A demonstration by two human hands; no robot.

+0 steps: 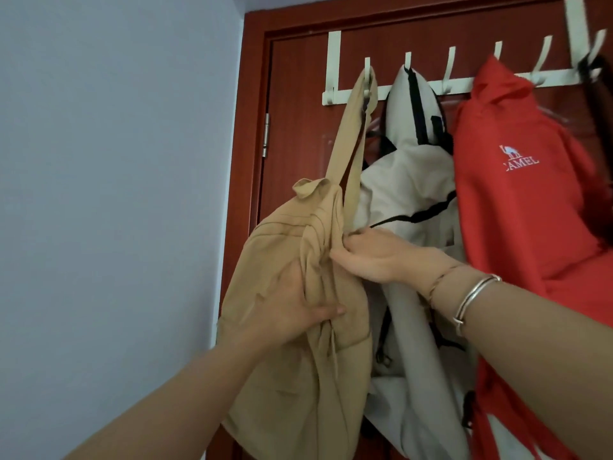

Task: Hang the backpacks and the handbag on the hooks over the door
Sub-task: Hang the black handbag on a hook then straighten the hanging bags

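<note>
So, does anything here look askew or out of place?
Nothing is damaged. The tan backpack hangs by one strap on the leftmost hook, tilted, bunched in the left hand and right hand.

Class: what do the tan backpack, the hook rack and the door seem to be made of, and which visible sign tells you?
Tan backpack: soft matte woven cloth, probably cotton canvas; it creases and folds.
Hook rack: rigid, cream-painted, likely metal; thin flat strips.
Door: reddish-brown wood or wood-look veneer; faint sheen, grain unclear.
</note>
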